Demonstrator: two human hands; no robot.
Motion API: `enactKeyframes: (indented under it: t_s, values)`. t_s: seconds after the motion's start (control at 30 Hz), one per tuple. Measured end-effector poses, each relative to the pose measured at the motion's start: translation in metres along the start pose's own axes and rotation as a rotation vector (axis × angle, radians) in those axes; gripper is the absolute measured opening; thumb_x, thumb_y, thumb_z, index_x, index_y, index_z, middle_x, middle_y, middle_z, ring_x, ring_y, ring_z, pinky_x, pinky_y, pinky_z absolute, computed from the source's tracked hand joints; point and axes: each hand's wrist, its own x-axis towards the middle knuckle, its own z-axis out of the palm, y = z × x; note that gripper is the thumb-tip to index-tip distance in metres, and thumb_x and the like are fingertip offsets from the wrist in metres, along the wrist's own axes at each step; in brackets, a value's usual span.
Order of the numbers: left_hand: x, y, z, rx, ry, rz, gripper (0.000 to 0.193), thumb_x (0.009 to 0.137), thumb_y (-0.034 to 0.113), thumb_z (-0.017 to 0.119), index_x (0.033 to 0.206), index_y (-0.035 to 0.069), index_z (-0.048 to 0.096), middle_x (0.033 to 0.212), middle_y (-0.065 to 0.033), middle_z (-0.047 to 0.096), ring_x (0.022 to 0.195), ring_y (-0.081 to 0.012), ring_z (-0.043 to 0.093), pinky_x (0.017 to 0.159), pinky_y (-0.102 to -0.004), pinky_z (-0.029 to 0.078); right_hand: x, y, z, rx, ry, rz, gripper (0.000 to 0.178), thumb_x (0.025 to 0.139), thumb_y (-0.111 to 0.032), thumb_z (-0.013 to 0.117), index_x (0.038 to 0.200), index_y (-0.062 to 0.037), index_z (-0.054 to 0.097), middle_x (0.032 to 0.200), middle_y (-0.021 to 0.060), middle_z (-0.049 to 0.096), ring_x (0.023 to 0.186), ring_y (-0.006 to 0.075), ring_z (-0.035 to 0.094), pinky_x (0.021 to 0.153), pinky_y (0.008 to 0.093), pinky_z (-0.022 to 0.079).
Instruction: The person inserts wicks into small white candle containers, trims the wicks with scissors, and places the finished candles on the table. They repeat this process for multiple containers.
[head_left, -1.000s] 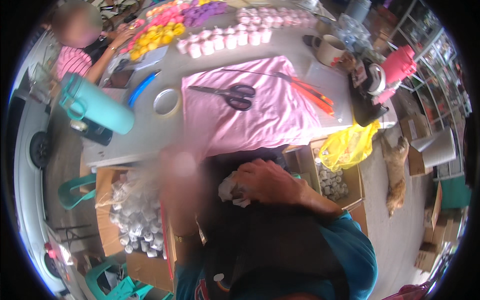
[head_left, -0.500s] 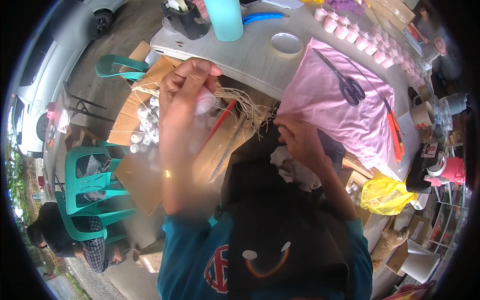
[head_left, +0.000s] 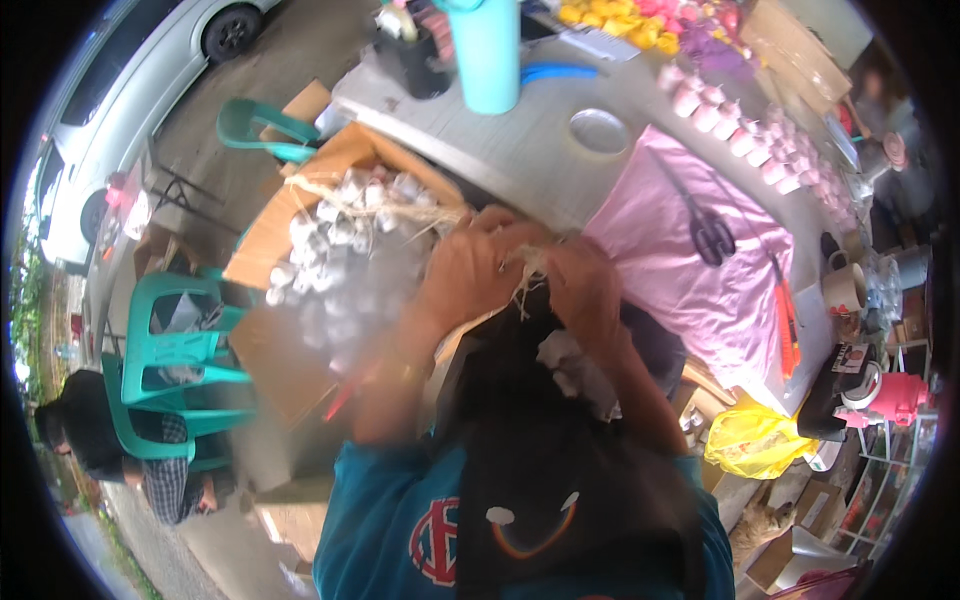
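Straw-coloured raffia strands [head_left: 528, 272] sit pinched between both hands just above the person's lap, in front of the near edge of the counter [head_left: 520, 160]. The left hand [head_left: 465, 275] is clenched around the strands, and the right hand [head_left: 585, 285] grips them from the other side, the two hands touching. How the fingertips lie is hard to make out, since motion blur smears the left forearm and the knuckles hide the grip. A white crumpled piece [head_left: 572, 365] lies below the right hand on the dark apron; it may be paper or cloth, I cannot tell which.

Left of the hands, an open cardboard box [head_left: 270, 255] holds many small white cups [head_left: 335, 225] with more loose raffia draped over them; its lower part is blurred and partly hidden by the left arm. On the counter a pink sheet [head_left: 690, 290] carries black scissors [head_left: 708, 228] and an orange cutter [head_left: 785, 315]. A tall teal tumbler [head_left: 487, 50] is cut off at the top edge, with a small white plate [head_left: 598, 130] near it. Rows of pink-and-white cups [head_left: 740, 130] curve along the far side. A yellow plastic bag [head_left: 752, 440] lies below the counter on the right, its contents hidden.
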Motion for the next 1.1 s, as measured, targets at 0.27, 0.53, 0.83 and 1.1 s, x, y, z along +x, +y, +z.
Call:
enactKeyframes:
  t_s: [0.27,0.53,0.83,1.1]
  values:
    - [0.001,-0.009,0.014,0.027,-0.084,-0.153,0.015,0.078,0.005,0.065,0.092,0.006,0.065,0.101,-0.0095,0.062,0.095,-0.0302,0.062,0.105,-0.0533,0.033,0.003,-0.008,-0.04,0.286,-0.037,0.081,0.01,0.089,-0.009,0.059,0.091,-0.0013,0.064,0.074,0.0154,0.063,0.064,0.0342,0.061,0.056,0.0378,0.046]
    - [0.004,-0.018,-0.005,0.128,-0.016,-0.149,0.016,0.078,0.005,0.065,0.094,0.006,0.065,0.102,-0.0115,0.064,0.093,-0.0304,0.063,0.106,-0.0517,0.033,0.004,-0.013,-0.059,0.56,0.005,0.086,0.014,0.093,-0.009,0.056,0.091,0.0008,0.065,0.057,0.0041,0.052,0.05,0.0086,0.05,0.048,0.027,0.04]
    - [-0.021,-0.057,-0.021,0.017,0.252,-0.392,0.017,0.083,0.014,0.067,0.095,0.003,0.069,0.094,-0.0175,0.067,0.088,-0.0334,0.065,0.078,-0.0377,0.05,0.011,-0.014,-0.07,0.423,-0.048,0.044,0.013,0.09,-0.01,0.059,0.09,-0.0001,0.066,0.059,0.0076,0.057,0.051,0.0159,0.057,0.051,0.0304,0.045]
    - [-0.048,-0.142,-0.037,0.405,0.088,-1.043,0.049,0.085,0.05,0.053,0.082,0.004,0.071,0.082,-0.0225,0.066,0.078,-0.0382,0.066,0.073,-0.0459,0.051,0.015,-0.036,-0.049,0.173,-0.204,0.068,0.016,0.085,-0.016,0.064,0.096,-0.0045,0.064,0.091,0.0125,0.064,0.078,0.0354,0.063,0.064,0.0427,0.05]
